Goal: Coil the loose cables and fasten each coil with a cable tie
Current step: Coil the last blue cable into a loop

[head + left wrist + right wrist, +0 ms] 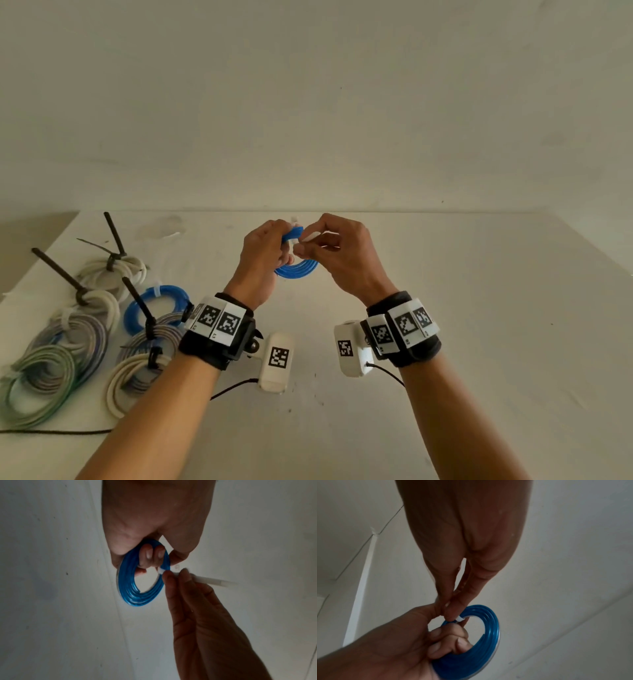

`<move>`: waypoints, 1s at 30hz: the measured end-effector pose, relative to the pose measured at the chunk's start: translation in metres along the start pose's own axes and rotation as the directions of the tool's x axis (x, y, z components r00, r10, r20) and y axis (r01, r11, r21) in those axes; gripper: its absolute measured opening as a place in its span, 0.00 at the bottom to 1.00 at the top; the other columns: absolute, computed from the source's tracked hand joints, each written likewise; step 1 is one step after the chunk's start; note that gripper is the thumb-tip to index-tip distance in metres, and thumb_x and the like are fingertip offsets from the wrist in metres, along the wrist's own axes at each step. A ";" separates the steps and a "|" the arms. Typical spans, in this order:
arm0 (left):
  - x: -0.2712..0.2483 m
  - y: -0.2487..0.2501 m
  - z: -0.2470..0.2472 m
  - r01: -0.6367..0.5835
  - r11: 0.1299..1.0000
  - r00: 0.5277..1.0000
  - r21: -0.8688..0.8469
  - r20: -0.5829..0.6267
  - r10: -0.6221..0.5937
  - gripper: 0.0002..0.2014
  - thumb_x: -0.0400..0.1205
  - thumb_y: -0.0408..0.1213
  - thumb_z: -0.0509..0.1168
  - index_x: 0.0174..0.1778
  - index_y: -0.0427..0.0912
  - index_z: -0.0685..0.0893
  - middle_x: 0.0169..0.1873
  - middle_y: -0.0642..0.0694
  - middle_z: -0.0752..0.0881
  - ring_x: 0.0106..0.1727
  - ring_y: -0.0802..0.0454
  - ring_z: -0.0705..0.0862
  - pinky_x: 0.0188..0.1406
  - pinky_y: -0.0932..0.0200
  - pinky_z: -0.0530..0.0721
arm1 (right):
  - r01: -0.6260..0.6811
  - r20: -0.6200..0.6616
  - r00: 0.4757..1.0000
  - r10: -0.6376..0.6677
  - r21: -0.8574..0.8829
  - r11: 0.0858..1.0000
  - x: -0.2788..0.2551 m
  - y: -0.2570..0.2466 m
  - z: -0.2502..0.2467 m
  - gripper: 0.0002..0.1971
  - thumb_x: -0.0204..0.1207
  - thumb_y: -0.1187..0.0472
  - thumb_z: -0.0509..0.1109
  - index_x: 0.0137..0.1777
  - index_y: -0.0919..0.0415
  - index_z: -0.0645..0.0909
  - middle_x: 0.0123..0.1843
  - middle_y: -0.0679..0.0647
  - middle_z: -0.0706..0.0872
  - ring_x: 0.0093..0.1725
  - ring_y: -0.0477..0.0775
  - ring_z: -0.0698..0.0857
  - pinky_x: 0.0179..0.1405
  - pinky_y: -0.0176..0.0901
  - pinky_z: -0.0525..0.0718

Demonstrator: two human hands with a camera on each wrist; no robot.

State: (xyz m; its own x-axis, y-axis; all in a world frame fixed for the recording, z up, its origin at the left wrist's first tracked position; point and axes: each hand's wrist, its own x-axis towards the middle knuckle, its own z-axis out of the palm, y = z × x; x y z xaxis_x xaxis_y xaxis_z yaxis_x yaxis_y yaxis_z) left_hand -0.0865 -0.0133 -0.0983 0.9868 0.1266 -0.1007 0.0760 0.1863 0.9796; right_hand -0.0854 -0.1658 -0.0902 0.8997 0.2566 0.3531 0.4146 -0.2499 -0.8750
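Glossy blue coil [297,265], flat ribbed ring, raised above the surface [411,377]. Left hand [265,253] grip curled through the ring's opening. Right hand [342,250] grip pinching a smooth white cable tie [212,580] at the coil's upper edge, tail pointing away from the ring, past the right fingers [171,580].

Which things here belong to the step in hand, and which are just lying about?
In use:
- blue cable coil, gripped by left hand
- white cable tie, pinched by right hand

Lying about:
- tied blue coil
- tied white coil
- green coil
- table
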 end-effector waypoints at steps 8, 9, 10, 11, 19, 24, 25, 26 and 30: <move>-0.006 0.008 -0.008 -0.345 0.925 0.939 0.160 0.051 0.341 0.09 0.87 0.38 0.66 0.41 0.50 0.84 0.32 0.40 0.85 0.34 0.49 0.77 0.41 0.49 0.78 | -0.013 0.019 1.000 0.010 0.182 0.983 -0.004 -0.008 0.003 0.14 0.88 0.59 0.66 0.44 0.65 0.86 0.25 0.38 0.76 0.27 0.43 0.67 0.30 0.33 0.67; -0.006 0.008 -0.009 -0.359 0.917 0.933 0.171 0.051 0.356 0.09 0.87 0.39 0.66 0.40 0.53 0.85 0.35 0.31 0.84 0.35 0.44 0.76 0.42 0.45 0.79 | -0.051 0.051 0.998 0.041 0.211 0.976 -0.004 -0.007 0.001 0.15 0.88 0.58 0.66 0.43 0.65 0.86 0.26 0.39 0.73 0.28 0.45 0.65 0.29 0.34 0.66; -0.007 0.008 -0.009 -0.373 0.910 0.928 0.182 0.054 0.370 0.10 0.87 0.40 0.66 0.40 0.56 0.85 0.38 0.28 0.84 0.35 0.39 0.76 0.43 0.42 0.81 | -0.087 0.087 0.994 0.068 0.235 0.968 -0.003 -0.006 -0.001 0.15 0.88 0.58 0.66 0.43 0.64 0.86 0.27 0.44 0.72 0.29 0.47 0.64 0.29 0.35 0.65; -0.009 0.009 -0.008 -0.382 0.904 0.924 0.192 0.062 0.378 0.11 0.87 0.41 0.66 0.40 0.58 0.85 0.40 0.27 0.85 0.37 0.33 0.78 0.45 0.39 0.84 | -0.118 0.120 0.989 0.090 0.252 0.960 -0.003 -0.004 -0.003 0.15 0.88 0.58 0.66 0.42 0.64 0.86 0.28 0.50 0.71 0.30 0.48 0.64 0.29 0.37 0.64; -0.012 0.010 -0.007 -0.405 0.891 0.914 0.204 0.075 0.398 0.04 0.82 0.49 0.65 0.44 0.62 0.86 0.45 0.27 0.88 0.49 0.21 0.85 0.53 0.25 0.85 | -0.178 0.200 0.972 0.123 0.289 0.940 -0.003 -0.003 -0.004 0.14 0.88 0.63 0.65 0.41 0.66 0.83 0.32 0.57 0.70 0.32 0.52 0.65 0.31 0.38 0.65; -0.004 0.002 -0.009 -0.421 0.874 0.907 0.243 0.079 0.414 0.05 0.88 0.35 0.65 0.53 0.45 0.86 0.39 0.36 0.91 0.40 0.38 0.90 0.50 0.38 0.91 | -0.178 0.190 0.973 0.133 0.243 0.953 -0.003 -0.005 -0.005 0.15 0.88 0.63 0.65 0.39 0.62 0.85 0.29 0.49 0.72 0.31 0.47 0.66 0.32 0.35 0.67; -0.002 0.001 -0.009 -0.428 0.869 0.903 0.250 0.079 0.422 0.04 0.88 0.34 0.64 0.54 0.41 0.85 0.38 0.40 0.92 0.38 0.46 0.90 0.47 0.44 0.91 | -0.177 0.189 0.973 0.132 0.244 0.954 -0.003 -0.005 -0.005 0.15 0.88 0.63 0.65 0.39 0.62 0.85 0.29 0.49 0.72 0.31 0.47 0.66 0.32 0.34 0.67; -0.001 0.000 -0.009 -0.438 0.862 0.898 0.254 0.081 0.433 0.04 0.88 0.33 0.65 0.54 0.39 0.85 0.38 0.43 0.92 0.38 0.50 0.91 0.44 0.50 0.91 | -0.175 0.189 0.973 0.130 0.247 0.953 -0.002 -0.005 -0.005 0.15 0.88 0.63 0.65 0.39 0.62 0.85 0.28 0.48 0.72 0.31 0.47 0.66 0.32 0.34 0.67; 0.001 -0.002 -0.011 -0.480 0.833 0.876 0.274 0.098 0.473 0.03 0.87 0.33 0.66 0.51 0.39 0.85 0.42 0.49 0.92 0.42 0.55 0.92 0.41 0.64 0.88 | -0.174 0.188 0.974 0.126 0.265 0.948 -0.002 -0.003 -0.003 0.16 0.89 0.64 0.63 0.40 0.64 0.85 0.28 0.45 0.72 0.32 0.47 0.65 0.32 0.34 0.67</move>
State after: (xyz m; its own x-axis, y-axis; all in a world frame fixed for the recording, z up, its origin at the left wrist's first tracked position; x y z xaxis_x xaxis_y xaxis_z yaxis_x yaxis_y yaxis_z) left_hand -0.0873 -0.0033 -0.1020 0.9142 0.1034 0.3918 -0.3715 -0.1724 0.9123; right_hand -0.0878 -0.1687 -0.0867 0.9030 0.3941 0.1709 0.2002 -0.0339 -0.9792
